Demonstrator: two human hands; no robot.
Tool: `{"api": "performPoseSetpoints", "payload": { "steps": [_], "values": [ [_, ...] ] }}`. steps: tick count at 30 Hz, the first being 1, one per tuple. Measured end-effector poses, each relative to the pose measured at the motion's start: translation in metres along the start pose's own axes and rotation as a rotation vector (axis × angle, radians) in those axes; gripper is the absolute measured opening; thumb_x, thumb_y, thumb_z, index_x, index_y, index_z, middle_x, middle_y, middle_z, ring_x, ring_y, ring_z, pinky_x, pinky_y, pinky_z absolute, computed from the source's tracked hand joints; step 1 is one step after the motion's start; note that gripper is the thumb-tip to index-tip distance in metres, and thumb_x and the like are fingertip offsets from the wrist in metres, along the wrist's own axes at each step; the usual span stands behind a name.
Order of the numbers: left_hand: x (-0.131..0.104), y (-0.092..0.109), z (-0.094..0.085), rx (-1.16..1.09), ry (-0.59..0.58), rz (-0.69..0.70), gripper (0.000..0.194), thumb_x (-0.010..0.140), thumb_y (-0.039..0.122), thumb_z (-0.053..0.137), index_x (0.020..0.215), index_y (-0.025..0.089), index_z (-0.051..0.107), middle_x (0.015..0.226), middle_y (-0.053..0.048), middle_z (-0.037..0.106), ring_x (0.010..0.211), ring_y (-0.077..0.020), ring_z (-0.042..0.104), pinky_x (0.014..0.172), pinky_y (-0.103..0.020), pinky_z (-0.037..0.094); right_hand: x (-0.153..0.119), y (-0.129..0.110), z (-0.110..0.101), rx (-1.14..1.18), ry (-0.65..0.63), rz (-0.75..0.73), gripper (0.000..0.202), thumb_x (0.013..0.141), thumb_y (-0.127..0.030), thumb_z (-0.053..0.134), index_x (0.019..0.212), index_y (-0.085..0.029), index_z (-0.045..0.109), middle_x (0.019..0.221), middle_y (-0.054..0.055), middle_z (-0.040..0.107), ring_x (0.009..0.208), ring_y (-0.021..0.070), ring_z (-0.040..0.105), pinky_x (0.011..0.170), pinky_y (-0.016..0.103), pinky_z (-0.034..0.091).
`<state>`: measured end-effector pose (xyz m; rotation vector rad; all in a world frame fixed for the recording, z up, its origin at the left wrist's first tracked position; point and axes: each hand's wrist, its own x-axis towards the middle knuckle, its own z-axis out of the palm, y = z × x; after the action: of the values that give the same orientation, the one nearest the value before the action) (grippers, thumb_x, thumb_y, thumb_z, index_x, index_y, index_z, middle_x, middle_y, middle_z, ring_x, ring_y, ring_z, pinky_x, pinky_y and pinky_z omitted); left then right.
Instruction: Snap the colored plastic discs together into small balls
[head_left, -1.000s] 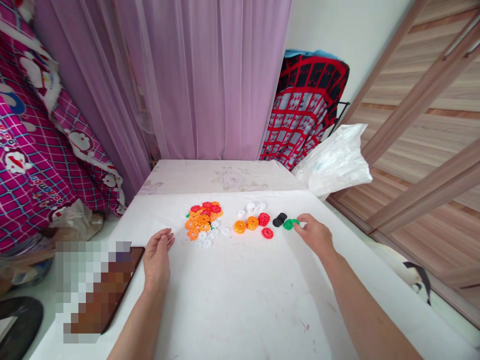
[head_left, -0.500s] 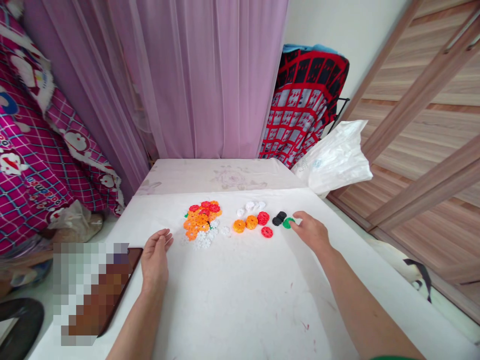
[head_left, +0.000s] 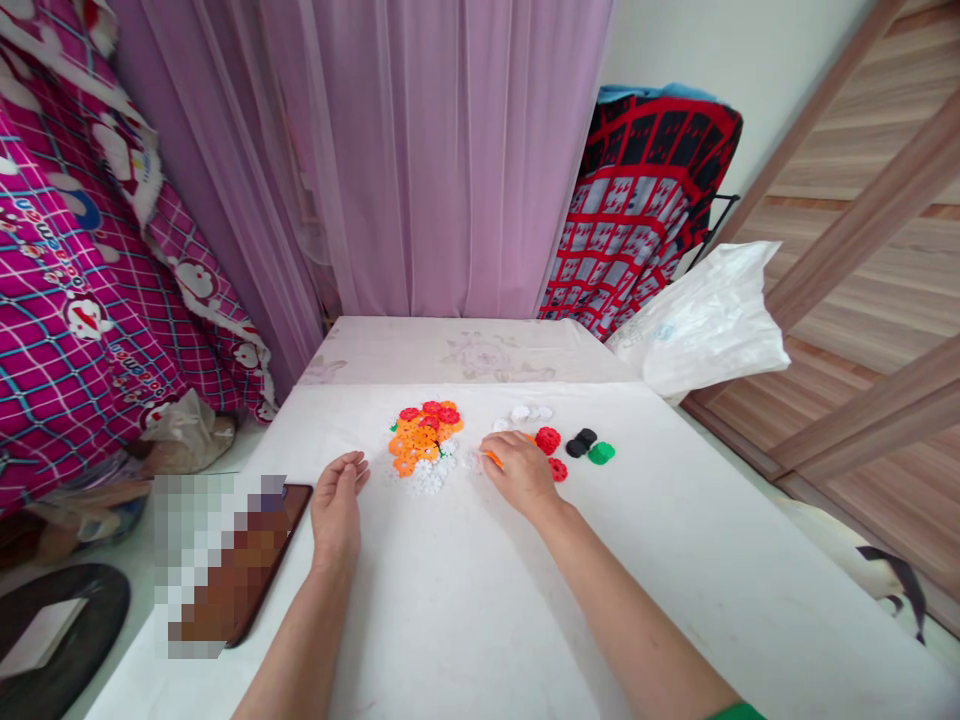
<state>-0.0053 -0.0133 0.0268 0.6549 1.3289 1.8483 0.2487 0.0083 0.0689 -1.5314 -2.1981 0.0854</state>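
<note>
My left hand (head_left: 337, 510) rests on its edge on the white tabletop, left of a heap of flower-shaped plastic discs, its fingers loosely curled and apart, with nothing visible in it. That heap holds orange discs (head_left: 416, 437), red discs (head_left: 432, 408) and white discs (head_left: 429, 477). Over the middle of the table, my right hand (head_left: 521, 470) reaches down with thumb and fingers apart. An orange disc (head_left: 493, 458) shows between them, partly hidden. Just beyond its fingertips lies a single white disc (head_left: 471, 460).
Behind and right of my right hand lie more white discs (head_left: 529, 413), red discs (head_left: 548, 440), black discs (head_left: 581, 443) and a green disc (head_left: 601, 453). A dark phone-like slab (head_left: 262, 570), partly blurred out, lies at the left edge. A white plastic bag (head_left: 705, 320) stands back right.
My right hand has moved left from the green disc to the orange discs, covering part of them. My left hand stays beside the heap. The view has turned slightly left.
</note>
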Motion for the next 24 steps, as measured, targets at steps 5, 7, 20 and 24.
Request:
{"api": "performPoseSetpoints", "payload": {
  "steps": [5, 7, 20, 24],
  "values": [
    [-0.001, 0.000, 0.000, 0.001, -0.006, -0.001, 0.027, 0.067, 0.040, 0.068, 0.083, 0.018, 0.063, 0.097, -0.006, 0.066, 0.086, -0.0164, 0.063, 0.089, -0.040, 0.049, 0.036, -0.021, 0.020, -0.068, -0.163, -0.027, 0.022, 0.081, -0.019, 0.055, 0.099, -0.024, 0.068, 0.106, 0.002, 0.069, 0.101, 0.0206, 0.053, 0.087, 0.031, 0.040],
    [0.000, -0.001, 0.000, 0.008, -0.008, 0.001, 0.028, 0.067, 0.041, 0.067, 0.084, 0.019, 0.064, 0.097, -0.006, 0.067, 0.086, -0.0166, 0.063, 0.089, -0.040, 0.049, 0.044, -0.023, 0.025, -0.073, -0.213, -0.057, 0.026, 0.080, -0.017, 0.055, 0.102, -0.024, 0.067, 0.106, 0.001, 0.069, 0.102, 0.0202, 0.053, 0.086, 0.030, 0.040],
    [-0.001, 0.000, 0.001, 0.023, -0.007, -0.002, 0.030, 0.068, 0.042, 0.066, 0.085, 0.018, 0.063, 0.097, -0.006, 0.066, 0.087, -0.0169, 0.063, 0.089, -0.040, 0.048, 0.054, -0.039, 0.030, -0.152, -0.326, 0.017, 0.029, 0.081, -0.025, 0.055, 0.109, -0.023, 0.064, 0.109, 0.006, 0.068, 0.101, 0.0213, 0.059, 0.081, 0.030, 0.041],
    [-0.001, 0.000, 0.000, 0.035, -0.011, -0.008, 0.028, 0.069, 0.041, 0.065, 0.086, 0.018, 0.063, 0.098, -0.006, 0.066, 0.087, -0.0169, 0.063, 0.089, -0.040, 0.049, 0.055, -0.039, 0.026, -0.151, -0.328, 0.066, 0.033, 0.079, -0.024, 0.056, 0.112, -0.022, 0.059, 0.107, 0.006, 0.068, 0.099, 0.0217, 0.060, 0.080, 0.030, 0.042]
  ]
}}
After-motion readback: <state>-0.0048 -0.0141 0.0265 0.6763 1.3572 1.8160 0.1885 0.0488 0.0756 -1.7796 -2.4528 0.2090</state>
